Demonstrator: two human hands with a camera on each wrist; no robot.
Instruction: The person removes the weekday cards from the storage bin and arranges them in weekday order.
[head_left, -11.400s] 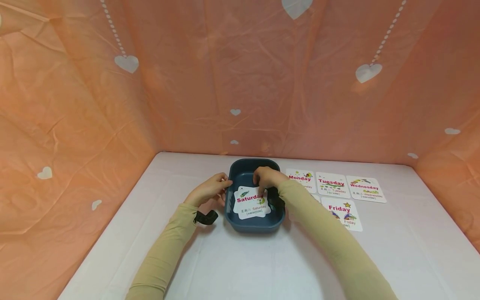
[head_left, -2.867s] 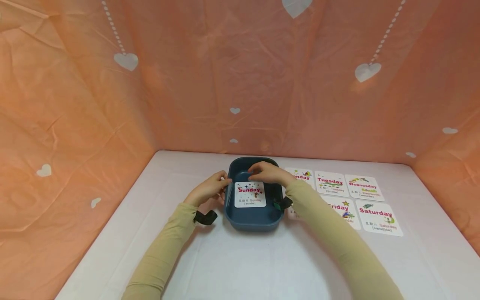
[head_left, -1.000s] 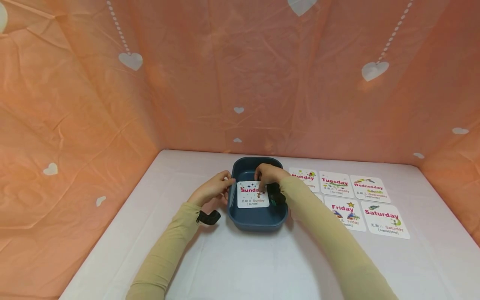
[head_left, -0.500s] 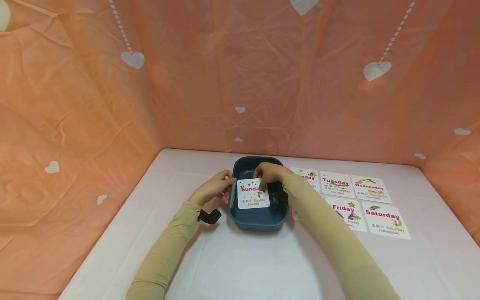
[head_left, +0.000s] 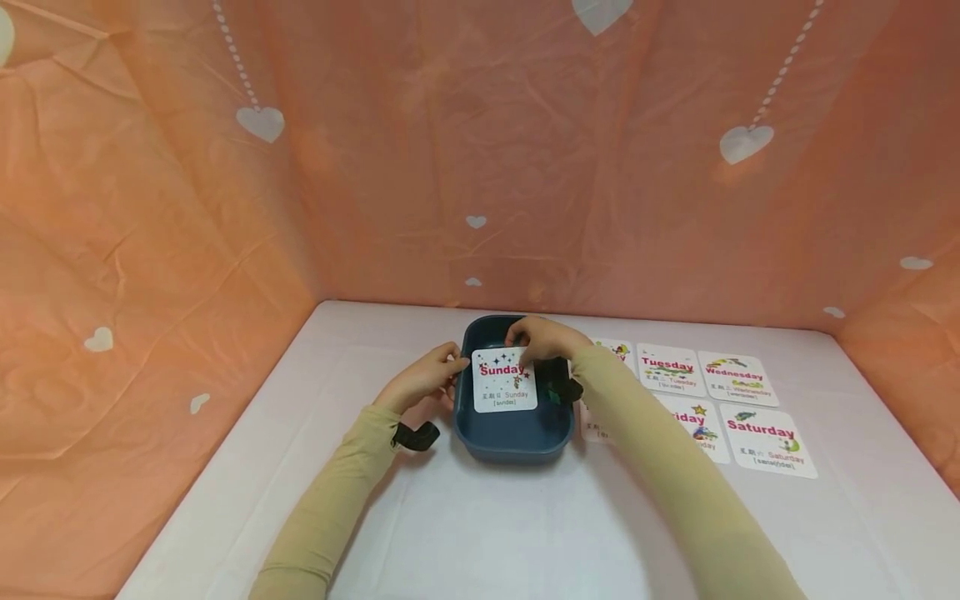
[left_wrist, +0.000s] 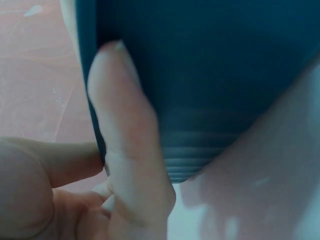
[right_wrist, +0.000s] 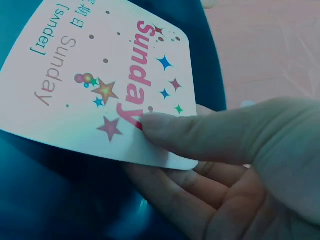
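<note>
My right hand (head_left: 546,338) pinches a white "Sunday" flashcard (head_left: 505,385) by its upper right corner, inside the outline of a dark blue plastic bin (head_left: 513,446). In the right wrist view the thumb presses on the printed face of the card (right_wrist: 95,75), with the fingers behind it and the card slightly bowed. My left hand (head_left: 423,377) grips the bin's left rim; the left wrist view shows the thumb on one side of the bin wall (left_wrist: 210,75) and fingers on the other.
Right of the bin lie flashcards in two rows: Tuesday (head_left: 670,370), Wednesday (head_left: 738,378), Friday (head_left: 693,425) and Saturday (head_left: 768,439), with others partly hidden by my right arm. Pink cloth with white hearts (head_left: 525,167) hangs behind the white table (head_left: 465,533).
The Saturday card went from the bin to the lower row's right end. My right hand then took hold of the Sunday card and raised it slightly; my left hand stayed on the rim.
</note>
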